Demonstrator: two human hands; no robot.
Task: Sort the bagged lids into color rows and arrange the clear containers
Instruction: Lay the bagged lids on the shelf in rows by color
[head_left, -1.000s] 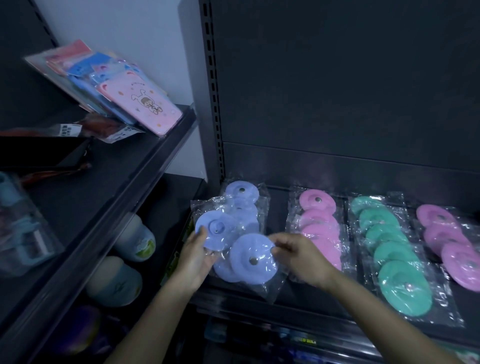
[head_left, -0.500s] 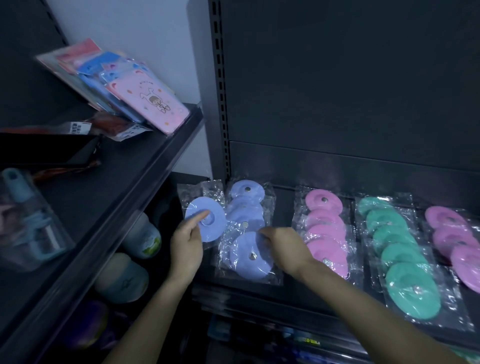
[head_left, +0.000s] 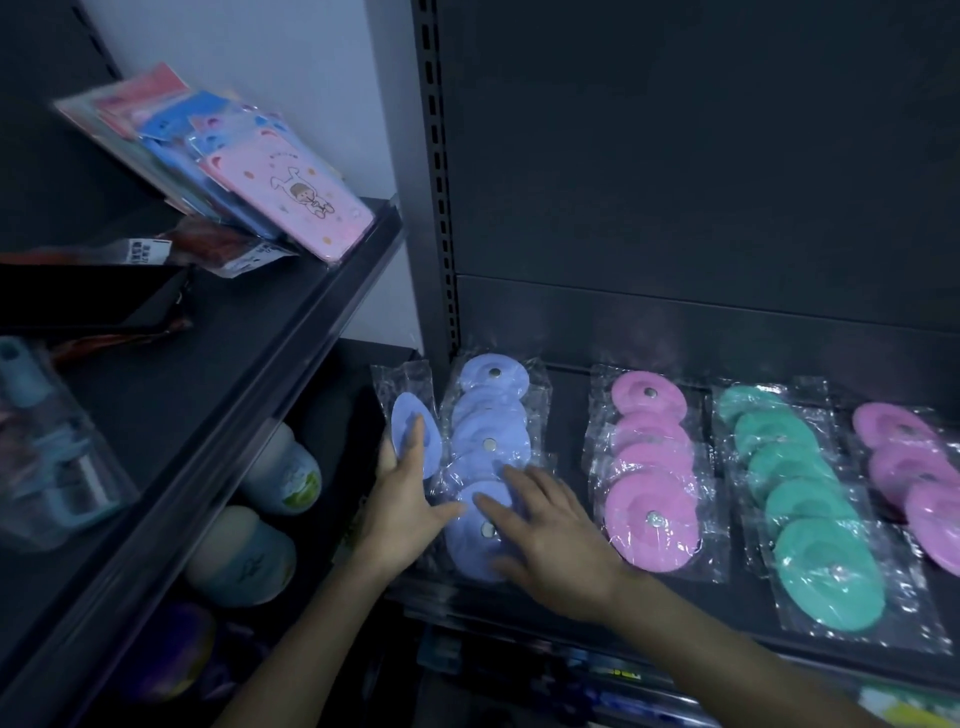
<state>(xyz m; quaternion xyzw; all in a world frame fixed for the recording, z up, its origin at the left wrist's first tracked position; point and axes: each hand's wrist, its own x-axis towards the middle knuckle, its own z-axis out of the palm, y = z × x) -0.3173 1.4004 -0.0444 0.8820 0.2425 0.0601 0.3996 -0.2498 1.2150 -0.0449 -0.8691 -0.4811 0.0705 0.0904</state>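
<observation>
Dark shelf (head_left: 743, 608) holds bagged lids (head_left: 652, 519) in blue, pink, teal rows.

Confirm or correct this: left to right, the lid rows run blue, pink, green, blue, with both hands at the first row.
One slip: in the head view the far-right row is pink, not blue. The blue row, pink row and green row stand as said, with left hand and right hand at the blue row.
</observation>
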